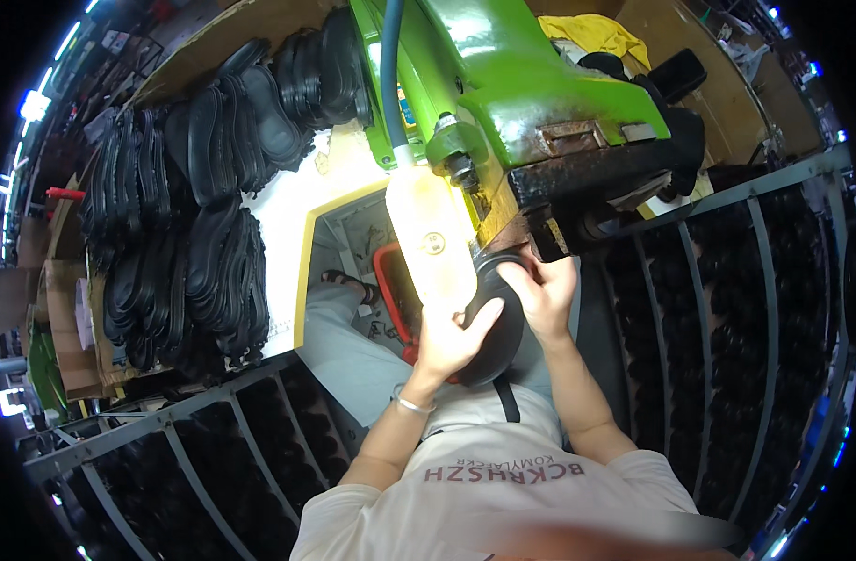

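A black shoe sole (500, 337) is tilted in front of my body, below the head of a green machine (512, 65). My left hand (449, 343) grips its left edge, with the thumb lying over the upper face. At the far right end of the sole, my right hand (546, 294) pinches it between thumb and fingers, close under the machine's dark metal working part (545, 229). A bright white lamp panel (431, 245) hangs just beyond my left hand and hides some of its fingers.
Stacks of black soles (224, 140) cover the white, yellow-edged table (283, 224) on the left. A red bin (387, 280) stands below the machine. Grey metal racks (171, 435) holding dark items flank me. Behind right, a cardboard box (727, 89) holds yellow cloth (601, 35).
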### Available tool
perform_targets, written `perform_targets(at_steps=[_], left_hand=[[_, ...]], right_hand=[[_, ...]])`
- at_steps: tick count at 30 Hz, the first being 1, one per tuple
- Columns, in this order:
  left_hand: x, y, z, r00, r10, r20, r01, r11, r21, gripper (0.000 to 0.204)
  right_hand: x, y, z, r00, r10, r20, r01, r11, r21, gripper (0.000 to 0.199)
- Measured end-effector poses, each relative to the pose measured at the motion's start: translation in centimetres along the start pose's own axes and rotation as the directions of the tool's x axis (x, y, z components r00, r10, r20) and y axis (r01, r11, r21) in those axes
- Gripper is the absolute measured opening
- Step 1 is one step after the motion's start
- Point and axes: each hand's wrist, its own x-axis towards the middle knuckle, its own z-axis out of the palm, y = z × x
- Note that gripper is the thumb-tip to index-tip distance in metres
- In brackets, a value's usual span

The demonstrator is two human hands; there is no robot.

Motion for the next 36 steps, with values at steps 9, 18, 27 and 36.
perform_targets(at_steps=[9, 18, 27, 36], left_hand=[[1.6, 0.9, 3.0, 0.991, 0.088, -0.102, -0.108, 0.972, -0.211, 0.023], [2.7, 1.1, 0.3, 0.901, 0.413, -0.130, -0.311, 0.828, 0.467, 0.020], [-0.7, 2.1, -6.2, 0.975, 0.179, -0.130, -0.192, 0.976, -0.101, 0.023], [-7.0, -4.7, -9.5, 0.971, 0.044, -0.235, -0.104, 0.963, -0.249, 0.026]], right_hand=[[-12.0, 4.4, -6.1, 0.848, 0.510, 0.147, -0.528, 0.786, 0.322, 0.037], [-1.5, -2.0, -8.6, 0.979, 0.096, -0.179, -0.079, 0.992, 0.102, 0.023], [0.8, -1.1, -2.5, 0.998, -0.026, -0.049, 0.030, 0.995, 0.092, 0.017], [1.0, 0.2, 3.2, 0.985, 0.050, 0.167, -0.080, 0.981, 0.176, 0.058]])
